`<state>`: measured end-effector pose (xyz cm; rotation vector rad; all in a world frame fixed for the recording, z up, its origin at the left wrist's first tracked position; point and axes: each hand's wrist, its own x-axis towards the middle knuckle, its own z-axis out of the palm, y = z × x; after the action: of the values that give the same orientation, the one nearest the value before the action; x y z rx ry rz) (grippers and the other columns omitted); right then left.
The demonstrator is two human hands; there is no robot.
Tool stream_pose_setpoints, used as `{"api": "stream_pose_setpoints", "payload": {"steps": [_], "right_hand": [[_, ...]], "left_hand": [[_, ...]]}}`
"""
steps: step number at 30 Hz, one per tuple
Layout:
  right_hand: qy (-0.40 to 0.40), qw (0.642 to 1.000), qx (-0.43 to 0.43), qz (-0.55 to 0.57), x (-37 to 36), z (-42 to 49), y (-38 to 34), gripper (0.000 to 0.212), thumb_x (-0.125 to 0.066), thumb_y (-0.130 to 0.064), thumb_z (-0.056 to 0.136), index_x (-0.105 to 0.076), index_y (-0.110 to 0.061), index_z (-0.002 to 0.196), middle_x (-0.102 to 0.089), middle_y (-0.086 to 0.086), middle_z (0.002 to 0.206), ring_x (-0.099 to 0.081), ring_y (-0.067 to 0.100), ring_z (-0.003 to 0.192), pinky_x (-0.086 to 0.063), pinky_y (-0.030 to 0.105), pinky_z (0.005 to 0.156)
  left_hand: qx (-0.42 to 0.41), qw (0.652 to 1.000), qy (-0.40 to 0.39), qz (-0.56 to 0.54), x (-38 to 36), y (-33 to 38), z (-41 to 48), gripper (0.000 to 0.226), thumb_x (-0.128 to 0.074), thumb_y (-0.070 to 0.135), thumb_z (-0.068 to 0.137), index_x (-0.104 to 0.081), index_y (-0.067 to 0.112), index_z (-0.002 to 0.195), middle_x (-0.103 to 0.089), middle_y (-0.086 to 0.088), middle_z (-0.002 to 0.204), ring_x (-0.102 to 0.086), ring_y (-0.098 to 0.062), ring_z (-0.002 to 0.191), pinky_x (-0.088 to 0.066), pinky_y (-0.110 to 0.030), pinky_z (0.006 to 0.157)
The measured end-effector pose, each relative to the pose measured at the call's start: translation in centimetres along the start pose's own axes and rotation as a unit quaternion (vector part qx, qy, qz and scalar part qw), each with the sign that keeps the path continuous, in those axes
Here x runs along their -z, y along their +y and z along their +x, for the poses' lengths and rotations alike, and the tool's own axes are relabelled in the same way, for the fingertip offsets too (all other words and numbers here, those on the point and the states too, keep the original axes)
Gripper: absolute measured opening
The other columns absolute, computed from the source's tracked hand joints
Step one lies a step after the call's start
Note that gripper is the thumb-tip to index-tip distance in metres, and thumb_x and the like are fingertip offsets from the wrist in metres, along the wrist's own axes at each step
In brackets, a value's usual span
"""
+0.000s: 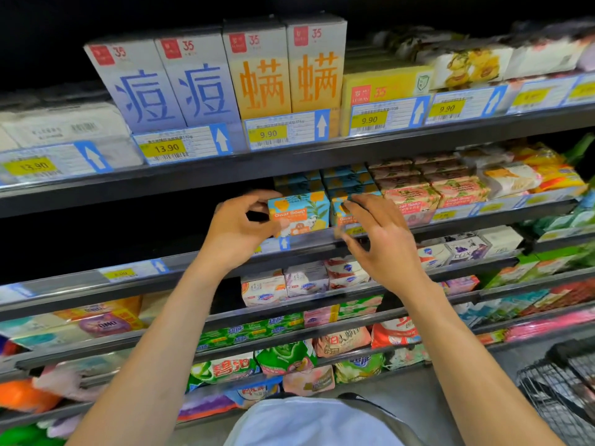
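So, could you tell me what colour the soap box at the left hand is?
The soap box is light blue with orange lettering; head view.

Left of the blue Goat Soap box [302,210], the shelf bay [128,226] lies dark and open, with room for a hand to pass inward beside the left hand [238,230] gripping that box's edge. The upper shelf edge [225,175] hangs low over the stacks, leaving a thin gap above them. Rightward, pink Goat Soap boxes [415,194] stand packed against the 2nd blue box [336,209]. The front rail [322,244] bars entry from below, and a wire cart [563,387] crowds the lower right.
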<state>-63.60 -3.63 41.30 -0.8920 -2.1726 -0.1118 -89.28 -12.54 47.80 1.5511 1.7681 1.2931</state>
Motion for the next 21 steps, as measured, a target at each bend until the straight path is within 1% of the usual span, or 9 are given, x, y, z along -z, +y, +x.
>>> {"api": "stream_pose_setpoints", "payload": {"steps": [3,7,9,12,15,17,19,21], "right_hand": [[0.000,1.000,0.005,-0.007,-0.5,-0.2,0.5,0.046,-0.071,-0.033,0.100,-0.062,-0.012,0.140,-0.060,0.005,0.141,-0.052,0.026,0.134,-0.043,0.050,0.114],[0.005,1.000,0.014,-0.011,-0.8,-0.2,0.8,0.045,-0.071,-0.032,0.100,-0.062,-0.011,0.139,-0.060,0.006,0.140,-0.054,0.028,0.133,-0.042,0.052,0.114],[0.012,1.000,0.017,-0.009,-0.8,-0.2,0.7,0.044,-0.069,-0.032,0.101,-0.062,-0.011,0.139,-0.061,0.007,0.139,-0.054,0.029,0.133,-0.041,0.052,0.115],[0.026,0.999,0.019,-0.001,-0.9,-0.3,0.6,0.042,-0.063,-0.032,0.102,-0.063,-0.011,0.138,-0.062,0.007,0.139,-0.054,0.028,0.133,-0.039,0.051,0.118],[0.031,0.999,0.019,-0.001,-0.9,-0.4,0.6,0.043,-0.066,-0.029,0.101,-0.063,-0.011,0.139,-0.061,0.007,0.141,-0.053,0.028,0.135,-0.036,0.051,0.120],[0.031,0.999,0.018,-0.002,-1.2,-0.5,0.8,0.043,-0.068,-0.027,0.100,-0.062,-0.011,0.140,-0.061,0.007,0.142,-0.053,0.028,0.136,-0.035,0.050,0.121],[0.042,0.999,0.018,0.000,-1.4,-0.6,0.8,0.042,-0.069,-0.027,0.101,-0.063,-0.011,0.139,-0.061,0.007,0.141,-0.054,0.028,0.136,-0.033,0.049,0.123],[0.052,0.998,0.021,0.004,-1.6,-0.6,0.9,0.041,-0.069,-0.027,0.101,-0.064,-0.011,0.139,-0.062,0.006,0.140,-0.055,0.028,0.135,-0.031,0.048,0.125]], "left_hand": [[-0.002,1.000,0.001,0.012,-0.4,0.1,0.2,0.038,-0.084,0.015,0.084,-0.069,0.033,0.115,-0.073,0.017,0.102,-0.067,0.008,0.094,-0.052,-0.008,0.075],[0.000,0.999,-0.010,0.035,-0.4,0.2,0.7,0.040,-0.083,0.018,0.085,-0.070,0.034,0.118,-0.072,0.017,0.102,-0.067,0.009,0.095,-0.049,-0.004,0.078],[-0.018,0.999,-0.009,0.051,-0.7,0.1,0.8,0.040,-0.086,0.018,0.082,-0.072,0.029,0.118,-0.070,0.016,0.105,-0.065,0.006,0.097,-0.049,-0.004,0.078],[-0.051,0.994,-0.013,0.098,-1.5,-0.8,0.5,0.041,-0.088,0.022,0.080,-0.074,0.027,0.119,-0.067,0.012,0.109,-0.064,-0.003,0.098,-0.051,-0.010,0.082],[-0.060,0.989,-0.009,0.135,-1.9,-1.3,0.5,0.041,-0.087,0.026,0.081,-0.072,0.028,0.120,-0.063,0.013,0.110,-0.061,-0.003,0.098,-0.046,-0.004,0.080],[-0.061,0.987,-0.008,0.147,-2.0,-1.4,0.5,0.041,-0.087,0.026,0.081,-0.072,0.028,0.120,-0.061,0.013,0.111,-0.061,-0.002,0.098,-0.045,-0.003,0.078],[-0.062,0.988,-0.011,0.143,-2.0,-1.3,0.5,0.041,-0.087,0.024,0.081,-0.071,0.027,0.119,-0.061,0.011,0.112,-0.060,-0.001,0.097,-0.045,-0.003,0.076],[-0.056,0.989,-0.017,0.134,-2.0,-1.3,0.5,0.041,-0.087,0.022,0.081,-0.069,0.030,0.117,-0.061,0.009,0.112,-0.060,-0.001,0.098,-0.045,-0.003,0.075]]}}
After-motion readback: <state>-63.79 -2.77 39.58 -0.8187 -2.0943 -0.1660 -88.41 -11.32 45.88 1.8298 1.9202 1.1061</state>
